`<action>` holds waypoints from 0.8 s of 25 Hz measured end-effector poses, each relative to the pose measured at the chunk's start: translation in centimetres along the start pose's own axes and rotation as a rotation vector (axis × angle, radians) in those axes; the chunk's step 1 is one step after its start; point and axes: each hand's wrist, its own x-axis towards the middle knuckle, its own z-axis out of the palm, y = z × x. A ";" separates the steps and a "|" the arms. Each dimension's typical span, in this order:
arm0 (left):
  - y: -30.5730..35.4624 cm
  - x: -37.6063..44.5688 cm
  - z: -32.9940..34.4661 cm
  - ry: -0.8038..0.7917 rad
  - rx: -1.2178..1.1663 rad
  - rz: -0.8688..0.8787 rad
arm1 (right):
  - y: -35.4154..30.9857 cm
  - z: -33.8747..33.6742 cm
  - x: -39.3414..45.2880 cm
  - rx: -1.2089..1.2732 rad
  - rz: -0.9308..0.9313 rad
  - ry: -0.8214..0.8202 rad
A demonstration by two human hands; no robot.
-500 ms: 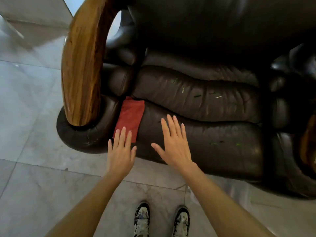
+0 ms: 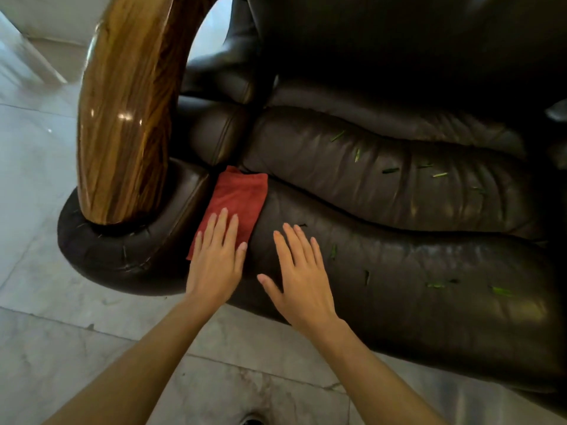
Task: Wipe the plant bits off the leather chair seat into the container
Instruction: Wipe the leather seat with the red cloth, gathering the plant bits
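A dark brown leather chair seat [image 2: 399,271] fills the right of the head view. Small green plant bits [image 2: 438,174] lie scattered over its two padded rolls, more of them toward the right. A red cloth [image 2: 242,194] lies flat on the seat's left end, beside the armrest. My left hand [image 2: 214,259] is open, fingers together, its fingertips resting on the near part of the cloth. My right hand [image 2: 300,277] is open and flat over the bare front roll, just right of the cloth. No container is in view.
A glossy curved wooden armrest [image 2: 122,118] rises at the left over a padded leather base [image 2: 101,250]. The chair back [image 2: 399,41] is dark at the top. Pale marble floor tiles [image 2: 46,348] lie below and to the left.
The view has come closer to the chair. My left hand has moved forward onto the red cloth. My right hand stays flat over the front roll.
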 end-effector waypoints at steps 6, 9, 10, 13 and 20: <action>-0.7 1.0 3.6 0.044 0.064 -0.003 | -0.1 3.5 1.4 0.116 -0.092 0.026; -1.1 0.6 4.2 0.087 0.045 0.001 | -0.5 5.6 0.9 0.130 -0.155 0.072; -1.0 0.8 4.8 0.113 0.045 0.014 | -0.1 6.6 0.7 0.103 -0.164 0.091; -1.3 1.1 5.5 0.217 0.047 0.035 | 0.2 8.0 0.9 0.077 -0.141 0.172; -1.9 2.1 0.3 0.102 -0.092 0.091 | -0.6 5.7 0.2 0.108 -0.156 0.139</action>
